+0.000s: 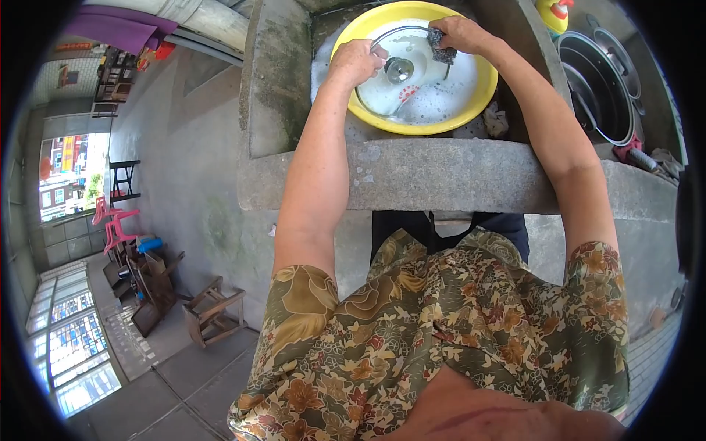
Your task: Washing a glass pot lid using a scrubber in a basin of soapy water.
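Observation:
A round glass pot lid [411,48] with a thin dark rim and a knob [399,70] lies tilted in a yellow plastic basin [480,105]. White suds and cloudy water fill the basin, hiding part of the lid. My left hand [356,62] grips the lid at its left edge. In my right hand [460,34] is a dark wire scouring pad [441,48], which touches the lid's right rim. The basin sits inside a concrete sink [441,171], and I stand at its front ledge.
Right of the sink are a large metal pot [623,113], another lid [626,69], a yellow bottle with a red cap [551,19] and a brush [642,160]. A crumpled rag [495,119] lies beside the basin. A wooden stool [212,311] stands on the floor to the left.

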`<state>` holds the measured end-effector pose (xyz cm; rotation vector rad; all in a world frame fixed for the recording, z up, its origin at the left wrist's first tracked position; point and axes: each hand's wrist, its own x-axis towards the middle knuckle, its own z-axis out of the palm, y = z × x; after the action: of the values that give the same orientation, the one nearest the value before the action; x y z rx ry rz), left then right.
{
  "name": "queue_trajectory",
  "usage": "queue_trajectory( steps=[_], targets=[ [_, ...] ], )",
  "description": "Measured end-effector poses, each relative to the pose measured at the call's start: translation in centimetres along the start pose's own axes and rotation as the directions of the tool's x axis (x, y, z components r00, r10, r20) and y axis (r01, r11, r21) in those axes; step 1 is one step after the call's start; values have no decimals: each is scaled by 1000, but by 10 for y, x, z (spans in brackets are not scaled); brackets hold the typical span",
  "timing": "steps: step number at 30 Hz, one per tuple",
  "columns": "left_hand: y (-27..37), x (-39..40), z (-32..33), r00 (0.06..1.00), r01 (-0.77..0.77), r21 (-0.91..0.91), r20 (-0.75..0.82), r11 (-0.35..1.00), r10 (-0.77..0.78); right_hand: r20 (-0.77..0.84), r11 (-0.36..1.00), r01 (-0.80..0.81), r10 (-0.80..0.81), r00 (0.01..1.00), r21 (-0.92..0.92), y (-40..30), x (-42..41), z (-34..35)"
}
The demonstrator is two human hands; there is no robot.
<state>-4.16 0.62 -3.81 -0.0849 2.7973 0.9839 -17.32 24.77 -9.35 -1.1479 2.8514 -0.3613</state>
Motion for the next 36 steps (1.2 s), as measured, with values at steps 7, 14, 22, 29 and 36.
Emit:
queue_trajectory(
  steps=[7, 14, 22, 29, 36],
  targets=[
    [-20, -3, -6, 993, -27, 304, -98, 952, 60, -402, 832, 379, -535, 743, -405, -126, 10, -27],
    [-10, 5, -2, 1000, 12, 26, -13, 1000, -12, -128, 998, -15, 8, 992, -55, -13, 2, -2],
    [-18, -1, -5, 997, -28, 197, -70, 980, 43, -322, 850, 345, -481, 816, -398, -130, 4, -33],
    [-17, 7, -1, 999, -10, 36, -37, 999, 12, 12, 997, -19, 19, 1000, 79, -20, -1, -16],
    [-13, -9, -9, 979, -62, 341, -164, 938, 124, -151, 913, 282, -336, 930, -296, -126, 7, -43]
  ],
)
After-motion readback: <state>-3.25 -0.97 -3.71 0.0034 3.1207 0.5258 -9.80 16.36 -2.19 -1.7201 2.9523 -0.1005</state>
